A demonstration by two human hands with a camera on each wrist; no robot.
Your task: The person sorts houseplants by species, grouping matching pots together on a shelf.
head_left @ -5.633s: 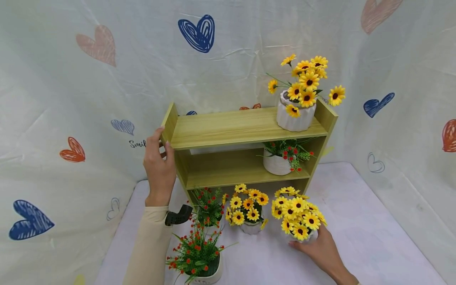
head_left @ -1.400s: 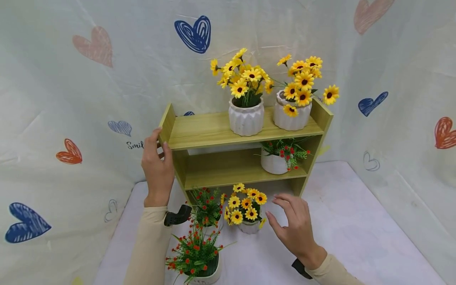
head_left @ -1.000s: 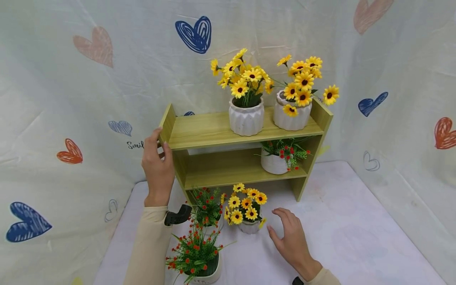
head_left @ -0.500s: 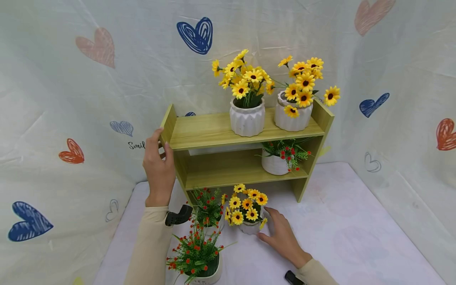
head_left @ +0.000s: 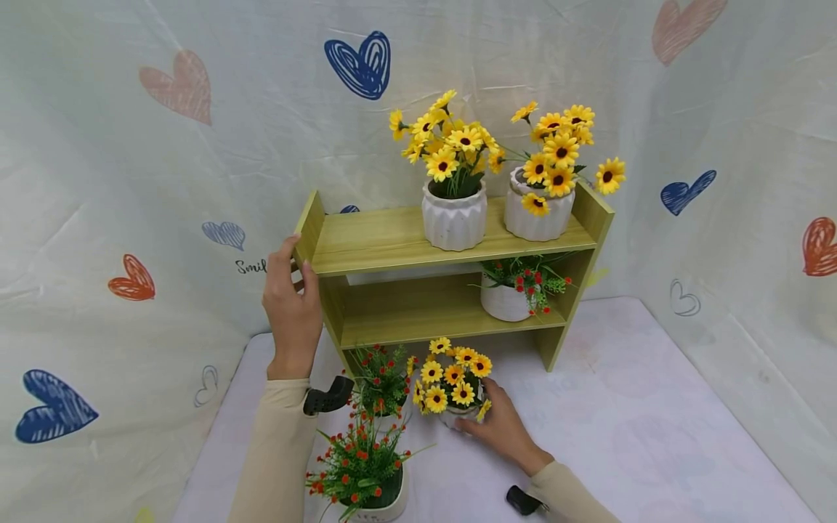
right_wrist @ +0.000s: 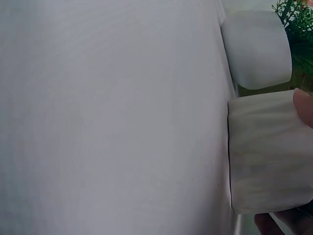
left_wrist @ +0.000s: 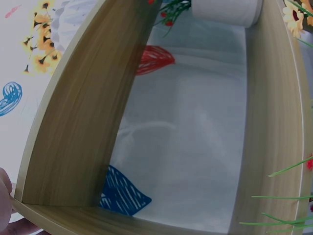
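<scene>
My left hand (head_left: 292, 312) grips the upper left side panel of a two-tier wooden shelf (head_left: 373, 236); in the left wrist view a bit of the fingers shows at the panel's corner. On the table before the shelf, a small white pot of yellow flowers (head_left: 453, 378) is held by my right hand (head_left: 502, 427). The right wrist view shows the thumb on one side of this white pot (right_wrist: 269, 156) and fingers on the other, its base right at the tabletop. Two white pots with yellow flowers (head_left: 454, 218) (head_left: 539, 214) stand on the top board.
A white pot with red flowers (head_left: 506, 299) sits at the right of the middle board. Two more red-flowered plants (head_left: 379, 381) (head_left: 362, 465) stand on the table (head_left: 654, 436), left of the held pot. A heart-printed cloth (head_left: 261, 109) hangs behind.
A pot of yellow flowers went from the table to the top board beside the other. My right hand then came left and took hold of the small yellow-flower pot. The left hand stayed put.
</scene>
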